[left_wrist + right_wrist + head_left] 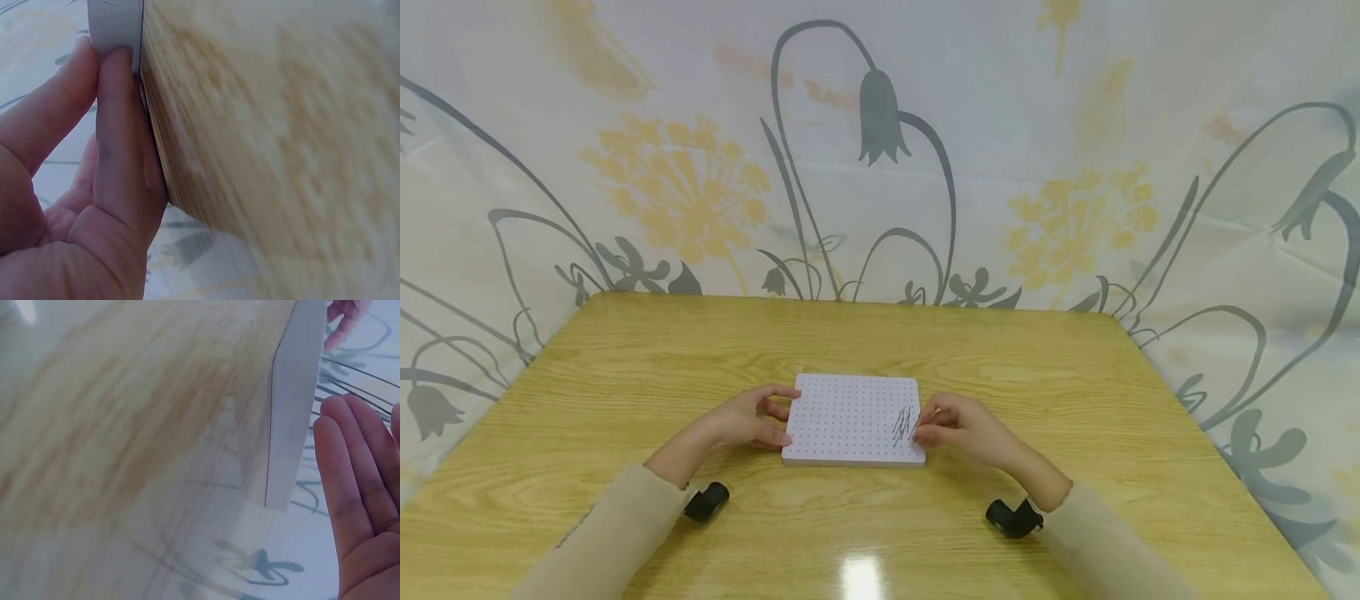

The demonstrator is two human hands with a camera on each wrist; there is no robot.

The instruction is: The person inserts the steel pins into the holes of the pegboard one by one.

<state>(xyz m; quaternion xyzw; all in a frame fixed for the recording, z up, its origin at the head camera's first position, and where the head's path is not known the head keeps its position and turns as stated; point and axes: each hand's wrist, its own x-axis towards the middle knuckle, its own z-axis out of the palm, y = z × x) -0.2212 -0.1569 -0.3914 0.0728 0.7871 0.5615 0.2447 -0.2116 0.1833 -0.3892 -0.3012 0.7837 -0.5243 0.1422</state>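
Observation:
A white pegboard [850, 417] with rows of small holes lies flat on the table. Several thin dark pins [901, 423] stand slanted in the holes near its right end. My left hand [751, 419] holds the board's left side, thumb by the near corner and a finger by the far corner; the left wrist view has these fingertips against the board's edge [115, 28]. At the right end, my right hand [958, 429] pinches a thin pin between thumb and fingertips, beside the standing ones. In the right wrist view, the fingers [340, 481] partly overlap the pins.
The wooden table [850, 342] reaches back to a hanging cloth [1000, 167] printed with grey and yellow flowers. A black wrist camera [707, 502] sits under the left sleeve, and another black camera [1013, 518] under the right.

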